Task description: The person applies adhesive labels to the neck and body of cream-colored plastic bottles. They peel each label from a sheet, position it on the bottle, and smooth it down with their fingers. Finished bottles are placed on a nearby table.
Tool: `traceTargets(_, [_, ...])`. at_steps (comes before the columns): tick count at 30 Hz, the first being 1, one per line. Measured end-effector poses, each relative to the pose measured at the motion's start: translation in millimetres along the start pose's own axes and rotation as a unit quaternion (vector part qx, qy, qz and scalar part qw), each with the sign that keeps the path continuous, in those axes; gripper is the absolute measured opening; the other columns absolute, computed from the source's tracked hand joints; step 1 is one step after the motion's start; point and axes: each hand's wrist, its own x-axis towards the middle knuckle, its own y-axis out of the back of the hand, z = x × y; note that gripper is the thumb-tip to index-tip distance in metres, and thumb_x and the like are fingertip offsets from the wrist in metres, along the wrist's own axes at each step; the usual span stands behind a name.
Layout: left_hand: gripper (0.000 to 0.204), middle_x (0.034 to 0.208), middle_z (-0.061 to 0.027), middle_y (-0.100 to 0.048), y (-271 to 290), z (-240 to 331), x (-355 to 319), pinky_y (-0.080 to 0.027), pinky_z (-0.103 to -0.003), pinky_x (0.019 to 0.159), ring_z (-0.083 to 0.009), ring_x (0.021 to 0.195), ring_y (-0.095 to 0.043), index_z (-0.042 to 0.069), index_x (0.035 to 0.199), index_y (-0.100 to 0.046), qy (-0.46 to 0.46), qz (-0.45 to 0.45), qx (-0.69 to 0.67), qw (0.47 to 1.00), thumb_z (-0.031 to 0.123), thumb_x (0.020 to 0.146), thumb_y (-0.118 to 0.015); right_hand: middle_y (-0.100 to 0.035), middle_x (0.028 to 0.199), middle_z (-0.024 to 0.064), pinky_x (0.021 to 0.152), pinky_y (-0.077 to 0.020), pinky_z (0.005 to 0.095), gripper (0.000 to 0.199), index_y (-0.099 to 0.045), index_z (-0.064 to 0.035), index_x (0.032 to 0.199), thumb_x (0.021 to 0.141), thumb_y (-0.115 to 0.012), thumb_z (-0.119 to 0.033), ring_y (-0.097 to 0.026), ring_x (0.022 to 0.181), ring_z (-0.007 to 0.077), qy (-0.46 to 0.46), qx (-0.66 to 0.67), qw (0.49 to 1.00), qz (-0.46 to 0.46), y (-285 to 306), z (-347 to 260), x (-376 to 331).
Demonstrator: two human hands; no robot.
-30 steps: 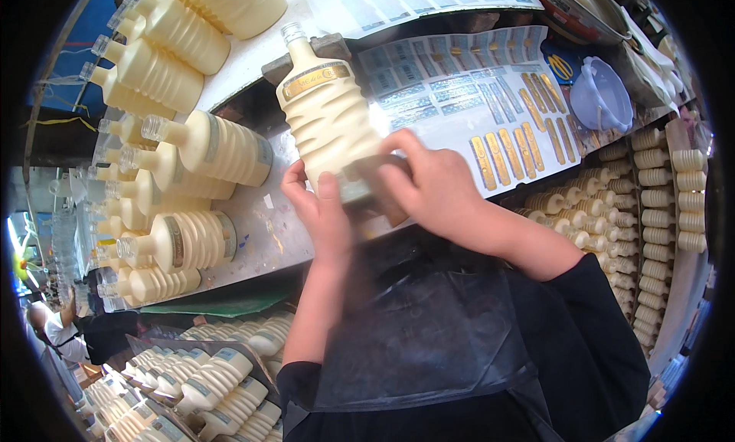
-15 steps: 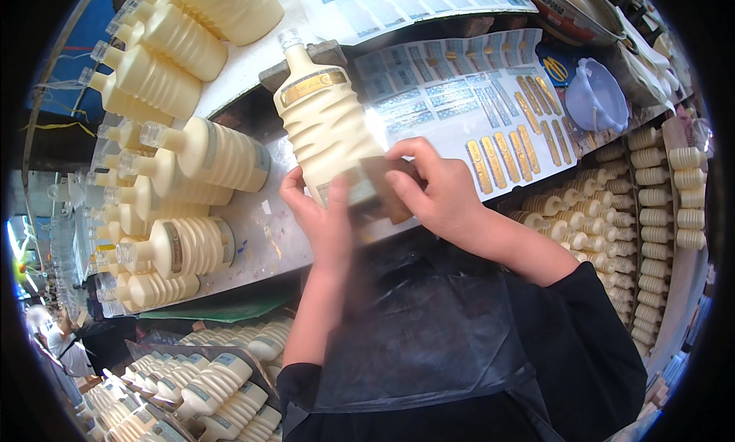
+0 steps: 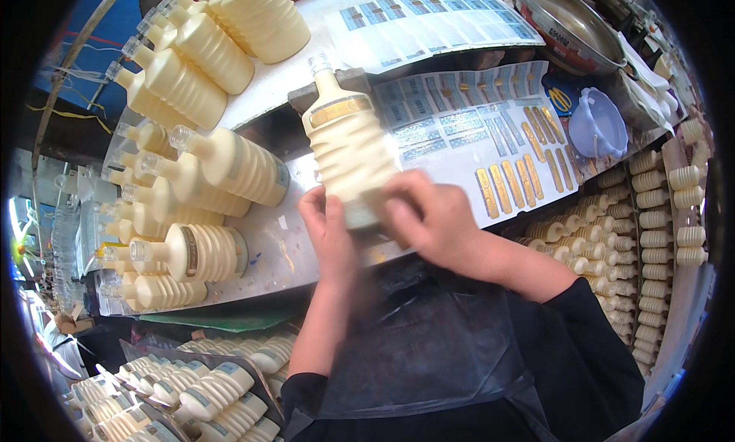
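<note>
A cream bottle (image 3: 354, 152) with wavy ridges and a clear threaded neck lies tilted before me, its shoulder resting on a dark block (image 3: 302, 98). It has a gold label (image 3: 339, 111) on the shoulder and a pale blue-grey label (image 3: 358, 214) near the base. My left hand (image 3: 331, 229) grips the base from the left, thumb along its front. At the base's right side, my right hand (image 3: 435, 221) is curled and smeared by motion, pinching a flat brown piece (image 3: 400, 241) against the bottle; most of that piece is hidden by the fingers.
Several cream bottles (image 3: 203, 250) lie stacked at left, with more (image 3: 195, 47) behind. Label sheets (image 3: 436, 24) and gold strips (image 3: 505, 189) lie right of the bottle. A lilac bucket (image 3: 597, 124) and metal basin (image 3: 566, 28) stand far right. Racked bottles (image 3: 589, 220) fill the lower right.
The view has shifted, so the table sits slightly farther right and lower. My right hand has moved over the brown piece, covering more of it. My left hand keeps hold of the bottle.
</note>
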Motion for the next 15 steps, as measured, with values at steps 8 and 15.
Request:
traceTargets(8, [0.063, 0.134, -0.0145, -0.055, 25.9, -23.9, 4.1, -0.042, -0.040, 0.109, -0.0255, 0.127, -0.052, 0.000, 0.145, -0.043, -0.038, -0.061, 0.054, 0.996, 0.043, 0.102, -0.059, -0.067, 0.071, 0.0164, 0.058, -0.0528, 0.0453, 0.018, -0.060, -0.0095, 0.111, 0.096, -0.067, -0.017, -0.069, 0.066, 0.0376, -0.010, -0.128, 0.990, -0.052, 6.1, -0.1, 6.7])
traceTargets(15, [0.081, 0.136, -0.0176, -0.059, 24.9, -29.8, 11.5, -0.044, -0.046, 0.109, -0.0383, 0.127, -0.056, 0.002, 0.139, -0.057, -0.114, -0.084, 0.249, 0.958, 0.028, 0.069, -0.091, -0.063, 0.072, 0.0098, 0.062, -0.0455, 0.0321, 0.021, -0.059, -0.0084, 0.119, 0.101, -0.062, -0.019, -0.059, 0.065, 0.0179, -0.264, 0.114, 0.957, 0.025, -3.1, 60.4, -32.0])
